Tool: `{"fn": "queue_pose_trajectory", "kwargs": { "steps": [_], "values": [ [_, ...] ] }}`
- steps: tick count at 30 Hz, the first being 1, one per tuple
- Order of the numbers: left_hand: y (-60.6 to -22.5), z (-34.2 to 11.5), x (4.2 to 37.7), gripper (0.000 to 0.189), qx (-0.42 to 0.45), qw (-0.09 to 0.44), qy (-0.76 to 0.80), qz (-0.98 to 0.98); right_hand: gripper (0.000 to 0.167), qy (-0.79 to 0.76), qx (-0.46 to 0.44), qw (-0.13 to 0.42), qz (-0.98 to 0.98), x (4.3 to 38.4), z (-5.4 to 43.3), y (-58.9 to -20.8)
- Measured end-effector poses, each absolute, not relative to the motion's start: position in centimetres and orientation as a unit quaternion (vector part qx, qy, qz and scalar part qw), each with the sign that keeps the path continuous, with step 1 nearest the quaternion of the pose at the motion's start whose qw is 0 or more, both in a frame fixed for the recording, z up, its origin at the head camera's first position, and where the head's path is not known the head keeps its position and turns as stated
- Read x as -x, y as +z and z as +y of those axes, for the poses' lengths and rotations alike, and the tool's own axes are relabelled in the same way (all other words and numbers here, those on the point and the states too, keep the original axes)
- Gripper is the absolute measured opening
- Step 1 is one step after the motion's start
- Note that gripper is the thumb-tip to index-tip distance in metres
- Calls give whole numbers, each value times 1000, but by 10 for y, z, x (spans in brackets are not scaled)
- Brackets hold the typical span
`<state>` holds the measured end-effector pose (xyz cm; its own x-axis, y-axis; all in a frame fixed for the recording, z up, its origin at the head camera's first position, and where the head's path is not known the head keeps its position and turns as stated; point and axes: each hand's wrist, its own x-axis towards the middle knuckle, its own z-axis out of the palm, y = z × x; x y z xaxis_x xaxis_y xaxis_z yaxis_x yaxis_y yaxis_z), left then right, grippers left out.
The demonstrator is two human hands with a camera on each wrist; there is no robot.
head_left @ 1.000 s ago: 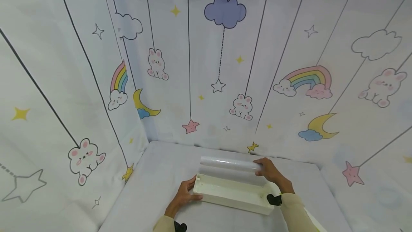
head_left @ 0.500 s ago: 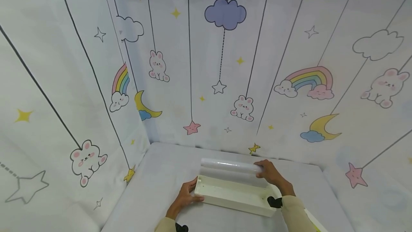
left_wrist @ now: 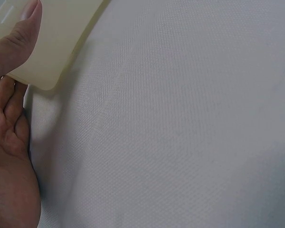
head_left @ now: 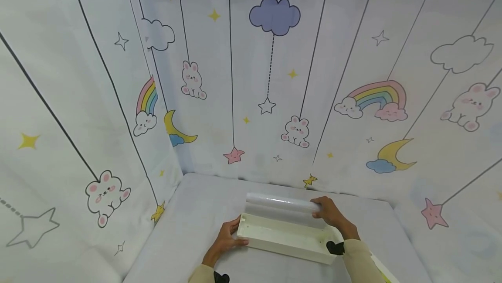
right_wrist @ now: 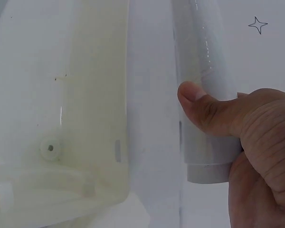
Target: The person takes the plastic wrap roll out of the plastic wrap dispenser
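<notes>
A long, open cream plastic box (head_left: 288, 250) lies lengthwise in front of me in the head view. My left hand (head_left: 225, 236) grips its left end, thumb on the front wall and fingers behind the end; the left wrist view shows the thumb over the box corner (left_wrist: 59, 33). Just beyond the box is a roll of clear plastic wrap (head_left: 278, 201), nearly parallel to it. My right hand (head_left: 332, 213) holds the roll's right end. In the right wrist view the thumb lies across the wrap (right_wrist: 206, 133), and the core sticks out below it.
White cloth covers the table (head_left: 188, 213). Pale walls (head_left: 251, 134) printed with rabbits, stars and clouds rise close behind and on both sides. A pale strip with a yellow-green edge (head_left: 385, 271) shows beside the right sleeve. A small round fitting (right_wrist: 50, 148) sits inside the box.
The head view has shifted slightly. The right hand and the roll have edged a little to the right; the left hand keeps its grip on the box.
</notes>
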<state>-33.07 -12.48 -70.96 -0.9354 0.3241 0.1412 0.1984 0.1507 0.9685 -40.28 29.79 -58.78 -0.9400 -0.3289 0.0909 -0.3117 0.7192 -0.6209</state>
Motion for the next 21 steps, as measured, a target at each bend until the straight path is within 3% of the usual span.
{"fn": "queue_pose_trajectory", "kwargs": {
  "steps": [21],
  "values": [
    [-708,-126,331,102,-167,54,635,752,47,-332,166,17,929,405,303,-601]
  ]
}}
